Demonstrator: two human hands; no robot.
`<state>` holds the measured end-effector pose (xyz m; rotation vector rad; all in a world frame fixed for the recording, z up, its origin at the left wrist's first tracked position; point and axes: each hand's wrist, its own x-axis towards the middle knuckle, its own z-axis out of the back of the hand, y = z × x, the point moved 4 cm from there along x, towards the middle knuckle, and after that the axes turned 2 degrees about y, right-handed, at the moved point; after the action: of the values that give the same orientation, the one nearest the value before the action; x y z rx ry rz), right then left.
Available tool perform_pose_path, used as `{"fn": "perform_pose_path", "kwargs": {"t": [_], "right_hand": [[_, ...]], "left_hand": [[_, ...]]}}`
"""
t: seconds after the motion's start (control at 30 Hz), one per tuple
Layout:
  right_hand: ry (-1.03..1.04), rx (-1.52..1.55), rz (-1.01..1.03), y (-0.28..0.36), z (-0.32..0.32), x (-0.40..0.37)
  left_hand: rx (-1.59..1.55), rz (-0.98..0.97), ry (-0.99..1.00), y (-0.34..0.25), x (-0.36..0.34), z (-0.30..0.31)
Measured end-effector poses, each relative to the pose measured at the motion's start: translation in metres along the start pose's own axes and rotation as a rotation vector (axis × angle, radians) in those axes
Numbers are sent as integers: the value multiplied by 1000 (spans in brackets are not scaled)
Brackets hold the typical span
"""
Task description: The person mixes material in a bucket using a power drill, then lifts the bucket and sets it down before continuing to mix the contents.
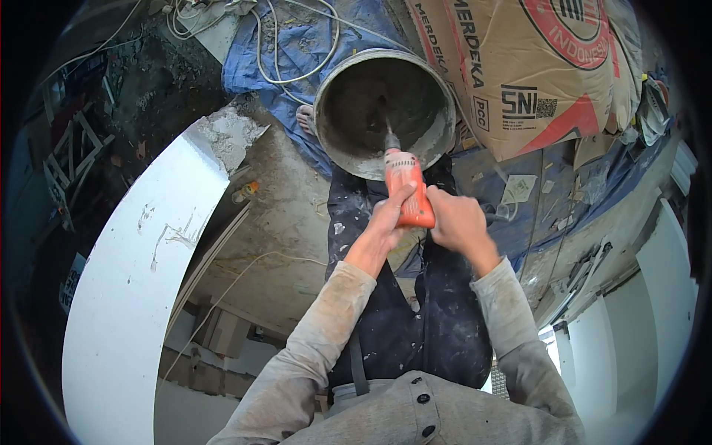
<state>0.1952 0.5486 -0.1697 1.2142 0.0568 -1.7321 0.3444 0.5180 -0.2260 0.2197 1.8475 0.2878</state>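
Note:
An orange power drill (405, 189) is held between both my hands, its front end pointing down into a round bucket (324, 122). My left hand (387, 217) is closed on the drill's left side. My right hand (457, 226) wraps round its right rear part, where the handle is mostly hidden. From the chuck a thin metal shaft (389, 124) runs into grey wet mortar (363, 93) inside the bucket. The shaft's lower end is hidden in the mix. Grey splashes coat the bucket's inner wall.
Large paper cement bags (512, 81) stand right of the bucket. A blue tarp (285, 44) with a looped pale cable (335, 37) lies behind it. A bare foot (305, 119) touches the bucket's left side. To the left is a white wall top (141, 222) with a broken end.

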Motion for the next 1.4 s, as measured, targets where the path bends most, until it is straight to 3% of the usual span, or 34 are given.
{"fn": "perform_pose_path", "kwargs": {"t": [0.5,0.8,1.2,1.4], "right_hand": [[79,-33,48,5,-7,-14],[89,-57,0,14,-13,-29],[48,-52,118,28,-12,-19],[-22,-66,101,31,0,-19]], "left_hand": [[-58,41,-79,24,-12,8],[-137,95,75,33,-9,20],[-193,44,56,24,-17,32],[-35,-81,-42,8,-28,17]]}}
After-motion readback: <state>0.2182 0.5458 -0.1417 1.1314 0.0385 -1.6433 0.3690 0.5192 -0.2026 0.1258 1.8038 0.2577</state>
